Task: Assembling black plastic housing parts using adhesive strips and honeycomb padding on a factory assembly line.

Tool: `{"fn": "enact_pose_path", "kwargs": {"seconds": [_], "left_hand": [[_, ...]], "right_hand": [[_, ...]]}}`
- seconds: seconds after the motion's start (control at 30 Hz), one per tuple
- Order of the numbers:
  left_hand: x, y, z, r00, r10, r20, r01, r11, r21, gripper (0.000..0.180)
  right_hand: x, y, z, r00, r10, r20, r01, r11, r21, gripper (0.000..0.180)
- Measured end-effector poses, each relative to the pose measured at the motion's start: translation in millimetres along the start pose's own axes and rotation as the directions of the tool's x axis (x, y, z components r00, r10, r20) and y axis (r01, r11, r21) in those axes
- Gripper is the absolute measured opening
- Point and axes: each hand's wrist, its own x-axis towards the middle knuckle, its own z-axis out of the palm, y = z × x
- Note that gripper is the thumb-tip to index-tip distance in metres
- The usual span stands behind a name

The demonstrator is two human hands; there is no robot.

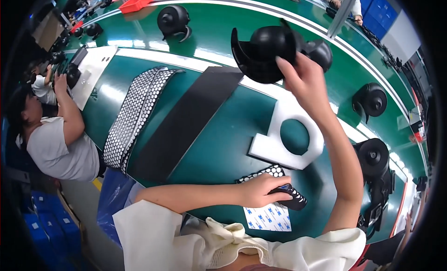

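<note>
Right hand [302, 75] grasping black curved housing [265, 52] at 1 o'clock; left hand [261, 191], 5 o'clock, gripping white-dotted black piece [295, 202], white foam form [270, 145] nearby.

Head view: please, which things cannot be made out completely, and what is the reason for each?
- Head view: white-dotted black piece, partly covered by the left hand; full shape unclear.
- Head view: rear black housing, partly behind the held black housing and right hand.
- Head view: co-worker at top right, head cut off by the upper edge.
</note>
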Motion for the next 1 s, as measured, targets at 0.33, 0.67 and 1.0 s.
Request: {"fn": "enact_pose_path", "kwargs": {"seconds": [0.33,0.67,1.0], "left_hand": [[-4.5,-7.6,-0.2,0.998,-0.044,0.049,0.036,0.988,0.152,0.021],[-4.0,-8.2,-3.1,0.997,-0.041,0.059,0.03,0.983,0.183,0.022],[-4.7,-10.1,1.1,1.0,0.016,0.009,-0.017,0.985,0.173,0.02]], "right_hand": [[80.8,113.4,102.6,0.83,-0.444,0.338,0.436,0.137,-0.889,0.013],[67.6,121.3,92.5,0.922,-0.131,0.364,0.383,0.444,-0.81,0.047],[35.9,126.1,-73.7,0.768,-0.166,-0.619,-0.434,0.575,-0.693,0.085]]}}
